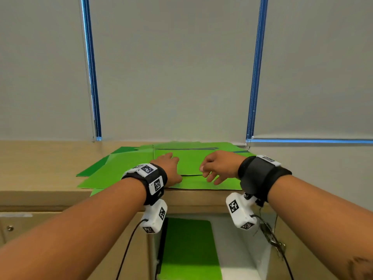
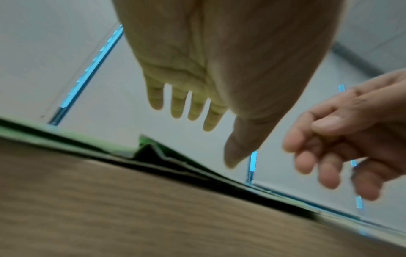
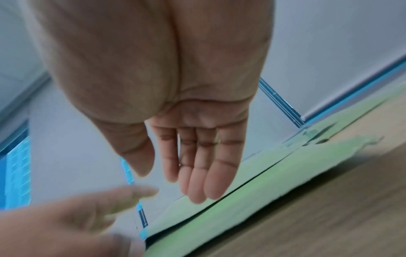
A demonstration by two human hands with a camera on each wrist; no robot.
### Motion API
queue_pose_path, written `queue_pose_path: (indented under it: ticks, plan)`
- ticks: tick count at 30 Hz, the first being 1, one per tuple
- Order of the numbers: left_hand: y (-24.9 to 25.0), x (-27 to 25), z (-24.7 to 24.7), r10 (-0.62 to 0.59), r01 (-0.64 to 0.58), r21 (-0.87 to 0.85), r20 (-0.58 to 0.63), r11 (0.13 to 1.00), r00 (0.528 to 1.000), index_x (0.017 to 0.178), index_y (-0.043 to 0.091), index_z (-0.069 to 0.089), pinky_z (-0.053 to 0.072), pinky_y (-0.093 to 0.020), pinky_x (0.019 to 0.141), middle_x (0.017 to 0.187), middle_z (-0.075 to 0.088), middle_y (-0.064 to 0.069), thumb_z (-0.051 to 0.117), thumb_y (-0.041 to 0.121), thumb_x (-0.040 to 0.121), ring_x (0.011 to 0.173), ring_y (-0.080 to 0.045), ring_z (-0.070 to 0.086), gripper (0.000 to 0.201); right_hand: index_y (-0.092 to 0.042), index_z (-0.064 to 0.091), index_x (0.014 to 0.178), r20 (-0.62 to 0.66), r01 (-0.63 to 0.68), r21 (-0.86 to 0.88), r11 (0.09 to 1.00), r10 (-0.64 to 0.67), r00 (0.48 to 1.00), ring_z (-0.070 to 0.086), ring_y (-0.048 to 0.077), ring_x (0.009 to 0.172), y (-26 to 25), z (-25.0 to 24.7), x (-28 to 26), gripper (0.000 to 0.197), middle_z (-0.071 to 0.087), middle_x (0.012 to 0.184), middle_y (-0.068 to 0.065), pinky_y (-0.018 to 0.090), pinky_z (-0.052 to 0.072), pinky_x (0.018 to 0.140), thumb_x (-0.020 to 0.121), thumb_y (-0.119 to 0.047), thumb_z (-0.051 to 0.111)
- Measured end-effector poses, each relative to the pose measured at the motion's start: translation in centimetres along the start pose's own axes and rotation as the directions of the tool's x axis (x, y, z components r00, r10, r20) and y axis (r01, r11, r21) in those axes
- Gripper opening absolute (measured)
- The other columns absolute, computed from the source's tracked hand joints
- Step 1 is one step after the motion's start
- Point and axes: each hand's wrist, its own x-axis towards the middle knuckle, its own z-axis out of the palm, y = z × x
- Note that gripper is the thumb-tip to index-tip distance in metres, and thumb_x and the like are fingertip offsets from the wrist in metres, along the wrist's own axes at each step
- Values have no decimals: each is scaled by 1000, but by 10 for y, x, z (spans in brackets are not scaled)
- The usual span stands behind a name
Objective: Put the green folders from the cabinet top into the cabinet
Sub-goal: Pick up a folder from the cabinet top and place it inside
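Note:
Several green folders [image 1: 189,160] lie fanned and overlapping on the wooden cabinet top [image 1: 40,168], against the back wall. My left hand [image 1: 171,164] hovers flat over the pile's middle with straight fingers, holding nothing. My right hand [image 1: 214,170] is just to its right above the front edge of the top folder, fingers loosely bent and empty. In the left wrist view the left hand [image 2: 197,104] is spread above the folder edges [image 2: 145,140]. In the right wrist view the right hand [image 3: 197,165] has its fingertips near a folder [image 3: 263,182]. Another green folder [image 1: 187,249] lies inside the open cabinet below.
The cabinet's white interior [image 1: 238,249] is open beneath my wrists. A bunch of keys [image 1: 271,238] hangs on the open door at the right. Grey window blinds [image 1: 171,67] rise directly behind the folders. A closed cabinet door with a lock [image 1: 10,228] is at the left.

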Motion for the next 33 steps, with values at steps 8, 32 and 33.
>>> queue_pose_path:
  ticks: [8,32,33]
  plan:
    - [-26,13,32,-28,22,39,161,999,987,144,29,38,28,-48,109,150,37,-2,37,61,94,137,-27,36,59,-3,59,106,32,-202,256,945,201,979,60,22,73,18,0,12,20,58,91,12,32,52,65,94,-18,54]
    - [-8,-38,-1,42,-259,-405,-473,877,880,129,17,57,38,-30,102,128,55,-2,32,52,97,118,-16,50,54,-10,58,117,-351,246,813,528,108,930,61,38,106,7,-1,14,44,66,113,18,52,53,85,89,16,38]
    - [-15,-35,-6,-11,-249,-443,-505,861,863,131,14,54,35,-28,104,131,53,-5,36,49,97,121,-17,48,52,-9,58,118,-364,254,811,527,115,924,61,39,105,9,-3,13,44,66,113,19,54,51,88,88,17,38]
